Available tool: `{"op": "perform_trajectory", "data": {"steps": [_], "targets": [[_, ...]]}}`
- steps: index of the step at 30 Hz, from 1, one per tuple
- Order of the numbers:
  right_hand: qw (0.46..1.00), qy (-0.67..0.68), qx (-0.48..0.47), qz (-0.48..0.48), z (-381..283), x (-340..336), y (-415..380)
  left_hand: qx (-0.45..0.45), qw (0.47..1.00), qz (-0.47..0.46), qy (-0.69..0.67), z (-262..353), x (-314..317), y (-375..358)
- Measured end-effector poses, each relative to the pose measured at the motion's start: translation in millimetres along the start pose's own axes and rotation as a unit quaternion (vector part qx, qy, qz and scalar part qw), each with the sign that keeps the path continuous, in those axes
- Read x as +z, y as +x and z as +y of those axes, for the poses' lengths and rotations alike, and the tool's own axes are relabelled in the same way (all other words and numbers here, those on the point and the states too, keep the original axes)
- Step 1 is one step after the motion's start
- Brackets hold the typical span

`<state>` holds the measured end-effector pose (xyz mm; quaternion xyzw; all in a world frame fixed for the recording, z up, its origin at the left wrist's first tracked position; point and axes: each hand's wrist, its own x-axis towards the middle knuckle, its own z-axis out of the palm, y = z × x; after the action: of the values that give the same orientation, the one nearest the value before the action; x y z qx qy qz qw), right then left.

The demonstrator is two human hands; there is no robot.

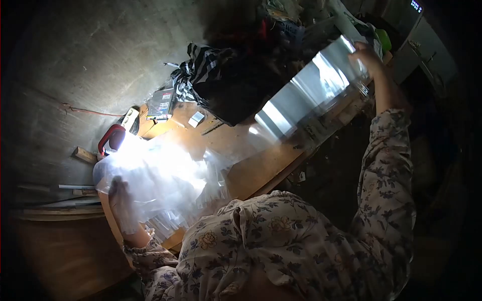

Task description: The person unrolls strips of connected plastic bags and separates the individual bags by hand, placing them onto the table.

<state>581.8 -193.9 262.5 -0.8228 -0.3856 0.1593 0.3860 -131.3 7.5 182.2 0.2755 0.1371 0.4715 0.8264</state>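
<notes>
Her right hand (pixel 369 56) grips a long clear glossy plastic sheet (pixel 306 95) held above the wooden counter (pixel 251 173); the left hand (pixel 123 203) presses flat under the bright plastic pile (pixel 160 183) at its near edge, dim cluttered room

No legible txt, appliance display (pixel 416 5) digits too blurry, packet (pixel 160 104) print unreadable

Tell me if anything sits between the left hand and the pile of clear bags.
Nothing visible does. The left hand already lies in the pile of clear bags on the wooden table, seen through the plastic.
</notes>
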Motion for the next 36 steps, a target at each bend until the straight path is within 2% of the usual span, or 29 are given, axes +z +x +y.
{"op": "perform_trajectory", "data": {"steps": [2,4,5,6,7,8,9,10,11,12,14,16,17,20,21,22,23,24,26,28,30,31,32,33,35,36], "targets": [[0.994,-0.092,-0.017,0.056,39.3,25.9,1.0,-0.013,0.999,-0.011,-0.043,19.8,-44.1,-2.0],[0.94,-0.261,-0.15,0.16,146.9,77.7,35.9,-0.041,0.99,-0.039,-0.132,29.4,-95.2,-0.1],[0.951,-0.214,-0.134,0.176,163.6,115.6,31.7,-0.055,0.981,-0.055,-0.176,32.3,-112.5,0.8],[0.96,-0.165,-0.12,0.193,131.3,151.0,4.4,-0.06,0.976,-0.064,-0.197,34.0,-116.1,-1.3],[0.954,-0.259,-0.039,0.145,95.1,175.0,-23.6,-0.066,0.971,-0.072,-0.217,35.7,-119.8,-3.4],[0.975,-0.167,0.003,0.15,47.9,203.5,-53.3,0.009,0.998,-0.031,-0.06,36.7,-119.3,-6.7],[0.955,-0.169,-0.128,0.207,42.5,240.4,-65.7,0.082,0.992,0.011,0.099,36.6,-119.0,-8.5],[0.95,-0.165,-0.207,0.167,24.1,268.0,-81.5,0.08,0.992,0.01,0.1,34.3,-109.7,-4.5],[0.969,-0.136,-0.186,0.087,2.9,291.2,-100.3,-0.002,0.998,-0.059,-0.025,32.4,-97.3,0.7],[0.963,-0.235,-0.126,0.041,-9.1,320.2,-116.0,-0.099,0.98,-0.106,-0.139,30.6,-84.9,6.0],[0.949,-0.312,-0.041,-0.031,-25.2,348.7,-135.7,-0.068,0.99,-0.053,-0.114,22.3,-69.2,4.1],[0.913,-0.403,0.002,-0.063,-14.8,371.5,-137.1,-0.027,0.998,0.001,-0.053,11.6,-55.1,2.3],[0.914,-0.402,0.004,-0.06,-11.4,378.3,-131.9,-0.012,0.999,0.027,-0.018,5.7,-47.9,1.0],[0.894,-0.445,0.012,-0.044,-7.8,376.5,-115.3,0.012,0.993,0.093,0.076,-16.3,-28.5,1.1],[0.943,-0.316,0.076,-0.067,-11.7,364.3,-107.6,0.013,0.99,0.102,0.095,-21.8,-24.1,2.8],[0.97,-0.179,0.136,-0.088,-13.6,354.7,-101.8,0.018,0.987,0.108,0.114,-27.4,-20.2,3.8],[0.921,-0.386,-0.054,-0.021,21.6,372.6,-93.2,0.021,0.985,0.112,0.128,-29.7,-17.5,4.9],[0.92,-0.387,-0.055,-0.02,20.9,361.0,-92.5,0.026,0.983,0.114,0.142,-31.1,-14.0,5.7],[0.944,-0.31,-0.012,-0.116,8.7,329.5,-93.6,0.038,0.978,0.118,0.167,-29.7,-9.4,8.1],[0.96,-0.252,0.024,-0.123,28.6,324.2,-77.7,0.059,0.972,0.118,0.196,-19.7,-5.8,10.8],[0.978,-0.175,0.074,-0.084,27.1,313.0,-73.0,0.086,0.964,0.116,0.225,-6.2,-2.5,11.4],[0.983,-0.151,0.06,-0.087,25.0,300.2,-68.1,0.1,0.958,0.117,0.242,0.1,-0.5,10.8],[0.986,-0.15,-0.009,-0.069,31.0,292.9,-55.6,0.115,0.952,0.118,0.259,8.3,1.0,10.1],[0.982,-0.158,-0.084,-0.06,8.8,263.9,-57.1,0.13,0.945,0.123,0.275,16.4,2.6,9.1],[0.975,-0.166,-0.13,-0.07,-33.3,202.4,-51.4,0.162,0.929,0.13,0.306,32.5,5.1,7.9],[0.984,-0.121,-0.1,-0.087,-49.2,171.2,-49.9,0.179,0.92,0.135,0.322,41.7,6.7,6.8]]}}
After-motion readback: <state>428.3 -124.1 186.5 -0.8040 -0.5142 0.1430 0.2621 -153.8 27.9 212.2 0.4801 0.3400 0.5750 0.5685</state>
